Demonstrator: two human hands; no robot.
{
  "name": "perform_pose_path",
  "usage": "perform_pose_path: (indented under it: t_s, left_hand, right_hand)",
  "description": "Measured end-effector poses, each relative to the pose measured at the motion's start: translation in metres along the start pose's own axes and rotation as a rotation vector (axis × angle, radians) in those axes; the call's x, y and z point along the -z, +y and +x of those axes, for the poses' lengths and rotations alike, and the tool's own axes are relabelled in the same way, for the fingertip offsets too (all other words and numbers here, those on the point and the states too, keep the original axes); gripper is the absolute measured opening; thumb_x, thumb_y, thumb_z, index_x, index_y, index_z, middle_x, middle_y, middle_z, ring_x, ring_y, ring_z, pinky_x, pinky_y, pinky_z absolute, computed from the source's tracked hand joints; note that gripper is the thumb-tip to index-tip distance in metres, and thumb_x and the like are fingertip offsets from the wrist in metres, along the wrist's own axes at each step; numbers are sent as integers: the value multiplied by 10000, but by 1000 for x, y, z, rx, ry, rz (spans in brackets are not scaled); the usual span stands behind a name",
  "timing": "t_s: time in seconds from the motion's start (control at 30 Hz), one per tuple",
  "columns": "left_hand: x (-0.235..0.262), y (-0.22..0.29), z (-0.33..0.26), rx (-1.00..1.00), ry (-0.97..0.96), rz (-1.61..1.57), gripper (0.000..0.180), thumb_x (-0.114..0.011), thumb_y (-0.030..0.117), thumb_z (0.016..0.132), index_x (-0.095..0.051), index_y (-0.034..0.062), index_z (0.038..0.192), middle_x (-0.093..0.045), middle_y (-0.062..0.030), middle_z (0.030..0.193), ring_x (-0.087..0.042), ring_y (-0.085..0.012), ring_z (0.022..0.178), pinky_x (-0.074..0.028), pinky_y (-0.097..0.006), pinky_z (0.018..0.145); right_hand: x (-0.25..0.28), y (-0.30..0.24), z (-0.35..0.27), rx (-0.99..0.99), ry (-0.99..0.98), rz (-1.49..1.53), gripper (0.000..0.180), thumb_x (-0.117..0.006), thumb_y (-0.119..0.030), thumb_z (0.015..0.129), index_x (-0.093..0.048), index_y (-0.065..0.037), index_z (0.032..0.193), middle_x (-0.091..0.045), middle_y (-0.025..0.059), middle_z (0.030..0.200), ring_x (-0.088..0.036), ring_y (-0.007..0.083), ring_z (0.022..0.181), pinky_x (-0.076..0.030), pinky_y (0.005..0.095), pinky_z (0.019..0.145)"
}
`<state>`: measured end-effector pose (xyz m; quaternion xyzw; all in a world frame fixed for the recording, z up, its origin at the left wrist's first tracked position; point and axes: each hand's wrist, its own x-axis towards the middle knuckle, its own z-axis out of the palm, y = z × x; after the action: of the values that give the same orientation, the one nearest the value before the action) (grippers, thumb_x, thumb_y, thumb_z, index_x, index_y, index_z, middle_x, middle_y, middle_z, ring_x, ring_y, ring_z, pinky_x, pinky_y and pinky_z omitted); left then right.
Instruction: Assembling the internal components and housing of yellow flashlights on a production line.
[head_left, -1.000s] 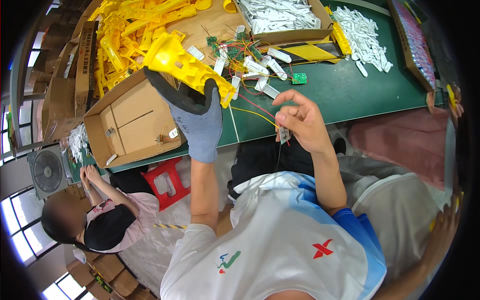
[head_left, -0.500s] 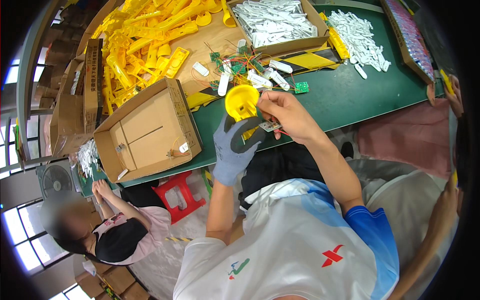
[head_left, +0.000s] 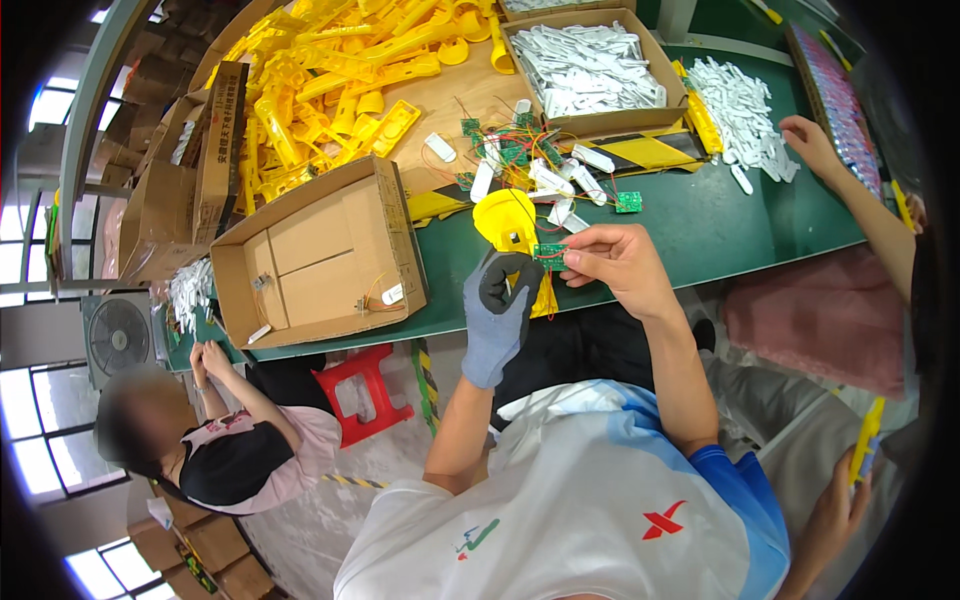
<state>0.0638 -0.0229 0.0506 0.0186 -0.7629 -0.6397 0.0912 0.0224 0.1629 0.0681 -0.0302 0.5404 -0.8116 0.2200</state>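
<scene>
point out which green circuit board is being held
The circuit board pinched in the ungloved right hand, next to the yellow shell in the gloved left hand. Other boards lie unheld in or beside the pile of wires and white pieces.

Yellow Shell and Little Green Board, Side by Side

You have a yellow plastic shell in your gloved left hand. It is shiny, with a wide, round top end and a thinner body. The round end points up and away from you, and a small dark square spot shows below it. Your glove hides much of the middle, and the thin yellow end pokes out underneath.

In your bare right hand, you pinch a small green circuit board by its right end. It is a flat rectangle with a reddish wire across it. Its left end is right by the shell; you can't tell if they touch.
</scene>
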Motion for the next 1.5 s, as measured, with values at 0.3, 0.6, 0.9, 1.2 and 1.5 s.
perform_pose_path:
  t_s: [0.3, 0.6, 0.9, 1.2, 1.5]
  left_hand:
    - [-5, 19, -3, -60, -32, 21, 283, -711, 11, 788, -605, 16, 1050, -629, -115, 946, -624, -217, 854, -495, -324, 771]
    - [-2, 24, 0, 135, -118, -273, 691, -699, 12, 789, -377, 14, 1400, -647, -120, 1075, -632, -156, 925, -507, -301, 831]
    - [5, 16, 5, 31, -176, -268, 781, -610, -78, 810, -251, 42, 1494, -575, -120, 1213, -574, -153, 1028, -478, -303, 896]
    - [6, 17, 1, 206, -154, -643, 601, -595, 58, 897, -362, 38, 1450, -570, -118, 1248, -615, -151, 940, -522, -287, 799]
    - [-5, 7, 2, 271, -94, -436, 542, -546, 291, 963, -405, 35, 1419, -617, -111, 1123, -632, -150, 864, -534, -281, 706]
  right_hand:
    - [12, 6, 6, -5, -3, -70, 165, -711, -74, 859, -697, 31, 986, -692, 71, 861, -638, 97, 742, -532, 223, 635]
    - [-3, -8, 17, 123, 33, -195, 172, -732, -95, 845, -710, 17, 974, -699, 63, 876, -637, 91, 742, -530, 227, 640]
    - [-6, 3, 28, 197, 65, -152, 134, -723, -38, 842, -702, 35, 952, -694, 60, 871, -619, 71, 742, -506, 206, 669]
    - [-10, 7, 27, 260, 128, -146, 91, -710, -38, 842, -696, 21, 911, -685, 60, 823, -620, 86, 704, -528, 234, 649]
    - [-3, 9, 24, 241, 122, -152, 101, -708, -23, 849, -703, 35, 932, -696, 56, 849, -618, 65, 741, -506, 202, 685]
